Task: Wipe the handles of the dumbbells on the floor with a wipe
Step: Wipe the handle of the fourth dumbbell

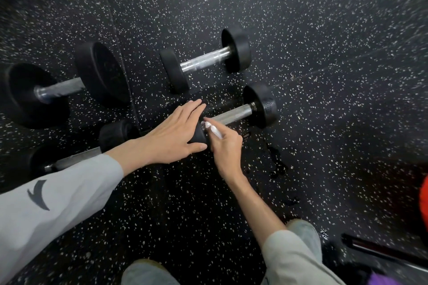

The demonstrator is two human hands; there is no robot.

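Black speckled rubber floor (324, 30) fills the frame, and I work from the bottom edge upward. At lower centre my knees (148, 272) frame the view, with grey sleeves (51, 210) running up to both hands.

Just above centre, my left hand (171, 133) lies flat with straight fingers over the near weight head of the nearest dumbbell (259, 105), steadying it. My right hand (225, 148) pinches a small bunched white wipe (212, 128) in curled fingers and presses it to the left end of that dumbbell's chrome handle (234, 114), right beside the covered head. Most of this handle stretches bare toward the far head at right centre, so I judge the stroke is only starting here.

At the lower left, another dumbbell (115, 133) shows partly under my left forearm. Further up, a small dumbbell (203, 60) sits at centre and a big one (67, 83) at the left edge. I cannot tell from their handles whether any has been wiped. A few wet-looking marks (275, 164) on the floor lie right of my wrist. By my reckoning, this handle and possibly three others remain.
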